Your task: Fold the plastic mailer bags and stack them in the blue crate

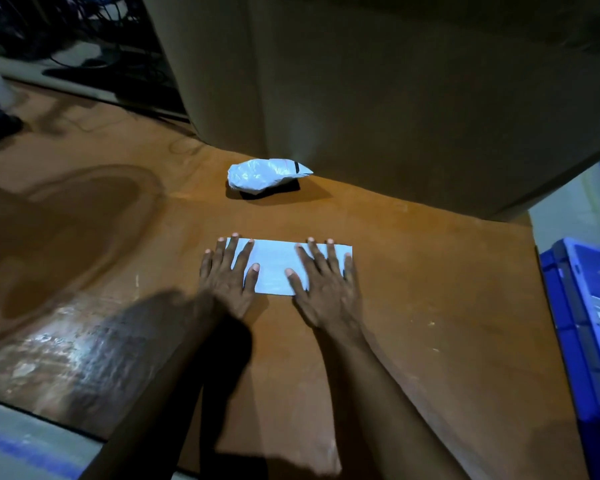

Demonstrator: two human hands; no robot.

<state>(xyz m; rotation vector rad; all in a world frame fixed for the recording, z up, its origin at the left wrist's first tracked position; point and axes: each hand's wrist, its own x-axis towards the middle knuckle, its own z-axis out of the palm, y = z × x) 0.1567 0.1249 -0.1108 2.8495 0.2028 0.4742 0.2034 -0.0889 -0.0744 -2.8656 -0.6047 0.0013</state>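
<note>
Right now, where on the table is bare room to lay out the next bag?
Widest bare table lies left of the left hand. Another patch sits between the right hand and the blue crate. Only a strip separates the folded bag from the crumpled bag; the centre is crowded.

I see a worn orange-brown desk point(430, 271) w/ glare at left, big tan box point(395, 98) behind, dark cables point(84, 36) top-left; dim light.
</note>
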